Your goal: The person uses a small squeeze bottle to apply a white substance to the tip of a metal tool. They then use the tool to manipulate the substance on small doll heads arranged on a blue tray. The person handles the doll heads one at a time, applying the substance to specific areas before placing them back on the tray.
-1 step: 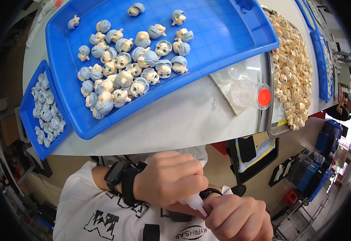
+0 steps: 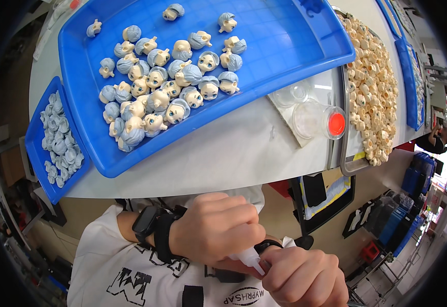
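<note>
At the lower middle, my left hand [image 2: 215,227] is closed around a small white squeeze bottle [image 2: 244,256], most of it covered by the fingers. Its tapered nozzle slants down toward my right hand [image 2: 305,276], the tip right beside the fingertips. My right hand is closed too; whatever it pinches is mostly hidden, with only a small greyish edge showing by the nozzle. Beyond the table edge, several doll heads with pale blue hair [image 2: 157,77] lie piled in a large blue tray [image 2: 285,56].
On the left, a smaller blue tray [image 2: 35,148] holds light blue hair pieces [image 2: 59,138]. A clear jar with a red disc [image 2: 315,120] stands right of centre. Farther right, a metal tray [image 2: 345,138] is heaped with cream face parts [image 2: 372,87]. Beneath the table edge is a black crate [image 2: 325,204].
</note>
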The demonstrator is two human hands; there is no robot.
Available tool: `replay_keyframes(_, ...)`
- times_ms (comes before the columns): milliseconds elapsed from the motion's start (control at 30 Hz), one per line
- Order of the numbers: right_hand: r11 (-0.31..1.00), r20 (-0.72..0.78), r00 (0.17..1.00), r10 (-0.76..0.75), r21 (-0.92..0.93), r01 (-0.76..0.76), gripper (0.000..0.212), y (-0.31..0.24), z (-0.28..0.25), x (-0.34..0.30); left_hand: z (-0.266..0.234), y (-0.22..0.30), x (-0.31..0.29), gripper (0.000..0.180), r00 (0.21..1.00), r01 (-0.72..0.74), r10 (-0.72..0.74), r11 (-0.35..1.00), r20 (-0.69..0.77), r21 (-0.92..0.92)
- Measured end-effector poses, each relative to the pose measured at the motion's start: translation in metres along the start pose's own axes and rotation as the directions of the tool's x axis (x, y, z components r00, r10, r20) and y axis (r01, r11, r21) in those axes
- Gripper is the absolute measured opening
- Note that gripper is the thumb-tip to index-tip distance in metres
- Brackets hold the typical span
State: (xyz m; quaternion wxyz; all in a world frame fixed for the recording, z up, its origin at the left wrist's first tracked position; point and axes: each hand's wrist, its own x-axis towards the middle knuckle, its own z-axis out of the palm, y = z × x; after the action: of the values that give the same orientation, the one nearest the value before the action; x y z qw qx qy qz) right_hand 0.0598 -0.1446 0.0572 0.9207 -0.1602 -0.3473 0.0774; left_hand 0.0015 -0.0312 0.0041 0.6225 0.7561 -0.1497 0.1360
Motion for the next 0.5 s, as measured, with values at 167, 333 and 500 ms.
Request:
replay_keyframes(167,0.997,0.038,0.998,0.043,0.055,-0.045,0.048,-0.003,-0.001,0.001,0.0,0.001,0.001,0.041,0.993,0.023,-0.004,0.987,0.116,-0.162)
replay_keyframes(333,0.982,0.014,0.987,0.16,0.098,-0.161,0.045,-0.011,-0.008,-0.006,0.0,-0.006,-0.001,0.037,0.986,0.064,-0.022,0.966,0.167,-0.249)
replay_keyframes(500,0.971,-0.035,0.983,0.178,0.167,-0.17,0.044,-0.014,-0.006,-0.004,0.001,-0.004,0.001,0.037,0.986,0.054,0.002,0.944,0.168,-0.326)
